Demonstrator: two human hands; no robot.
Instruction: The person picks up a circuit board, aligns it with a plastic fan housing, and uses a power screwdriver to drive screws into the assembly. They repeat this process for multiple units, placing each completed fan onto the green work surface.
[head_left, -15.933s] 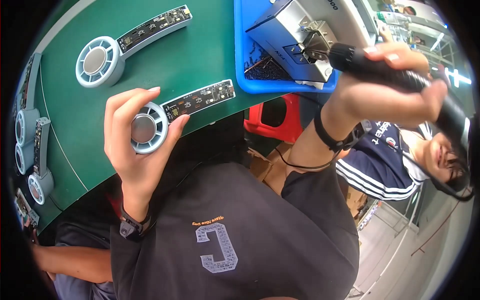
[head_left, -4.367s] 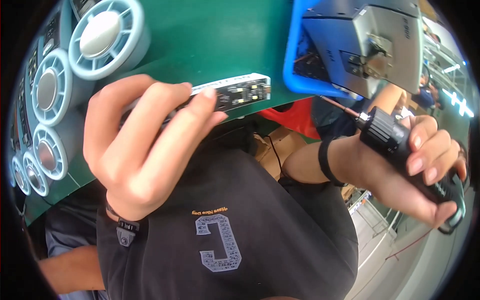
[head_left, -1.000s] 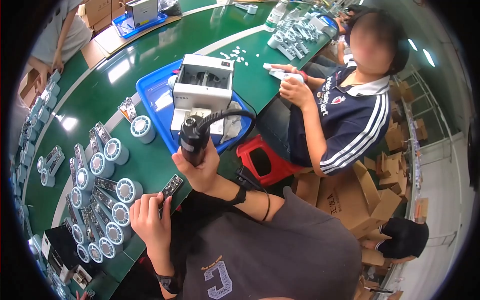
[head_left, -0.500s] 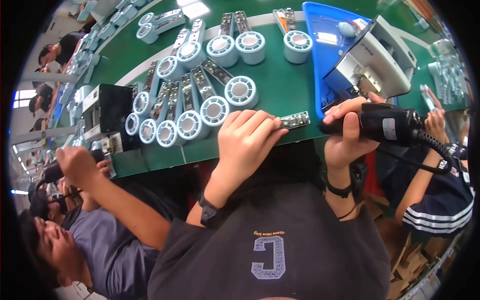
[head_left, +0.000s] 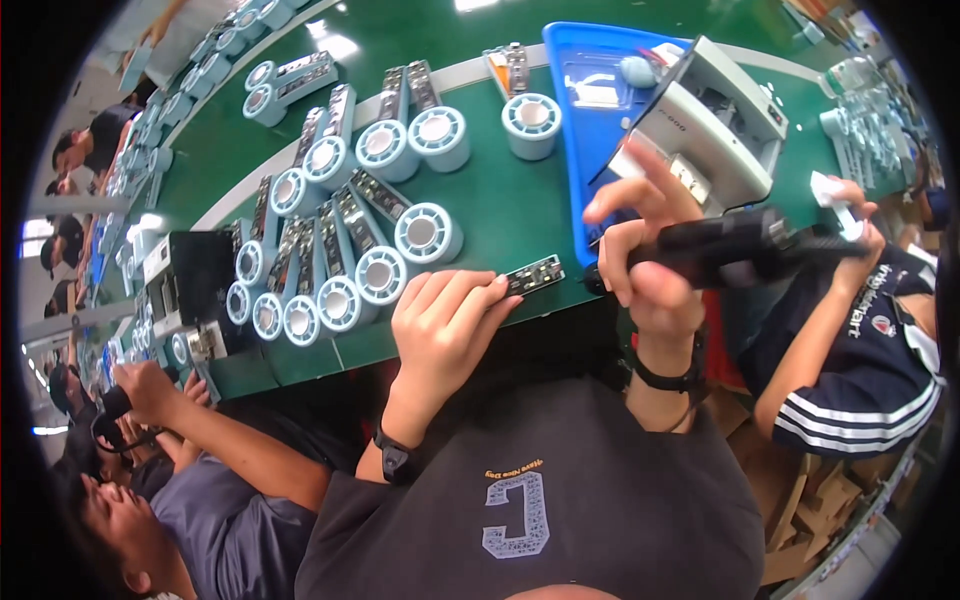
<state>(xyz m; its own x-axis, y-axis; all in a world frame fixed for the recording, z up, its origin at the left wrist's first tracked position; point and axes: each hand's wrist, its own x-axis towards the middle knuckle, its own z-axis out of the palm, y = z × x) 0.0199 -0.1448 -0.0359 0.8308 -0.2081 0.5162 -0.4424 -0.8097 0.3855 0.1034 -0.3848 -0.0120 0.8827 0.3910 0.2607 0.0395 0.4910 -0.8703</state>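
Observation:
Near the table's front edge, my left hand (head_left: 445, 325) is closed on one end of a narrow piece with a circuit board (head_left: 537, 276) on its upper face. My palm and fingers hide the rest of that piece. My right hand (head_left: 655, 240) grips a black electric screwdriver (head_left: 715, 250), which lies nearly level and is smeared by motion. Some of its fingers are raised off the tool. The screwdriver's front end is just right of the board, apart from it. To the left stand several light blue round-headed parts (head_left: 428, 233) with circuit boards in their handles.
A blue tray (head_left: 562, 130) at the back right holds a white-and-grey boxy machine (head_left: 720, 125). A black machine (head_left: 205, 285) stands at the left. Co-workers sit on both sides; the right one's hand (head_left: 855, 225) holds a white piece. Clear plastic pieces (head_left: 860, 110) lie at the far right.
The view has shifted, so the table things appear further left and mostly lower. My right hand has opened some fingers upward and the screwdriver has turned. My left hand keeps its hold.

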